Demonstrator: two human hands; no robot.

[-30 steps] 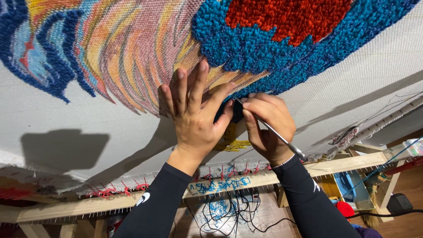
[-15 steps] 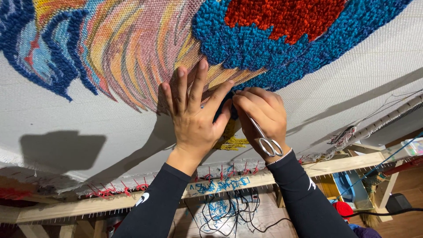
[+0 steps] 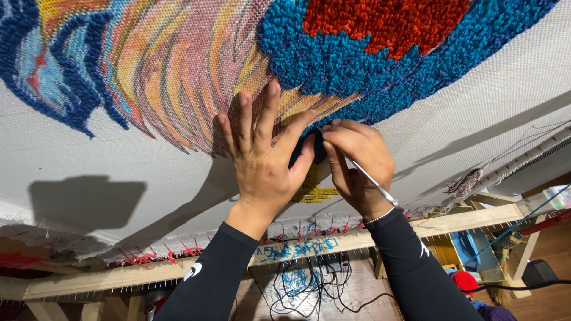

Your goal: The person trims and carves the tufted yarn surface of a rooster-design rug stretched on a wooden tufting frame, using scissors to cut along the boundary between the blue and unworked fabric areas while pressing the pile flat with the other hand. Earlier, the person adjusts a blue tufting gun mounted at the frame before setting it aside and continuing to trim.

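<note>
Scissors (image 3: 369,178) re-angled in right hand (image 3: 357,166); left hand (image 3: 264,160) flat.

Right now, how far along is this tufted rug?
Done: the red patch and blue surround are thick with pile. In hand: the left hand presses the cloth while the right hand works a thin metal tool at the blue edge. Left: the striped area looks flat, and the white backing is bare.

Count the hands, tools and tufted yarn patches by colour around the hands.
Hands: 2, left hand and right hand
Thin metal tool: 1
Red patch: 1
Blue patch: 1
Total: 5
</note>
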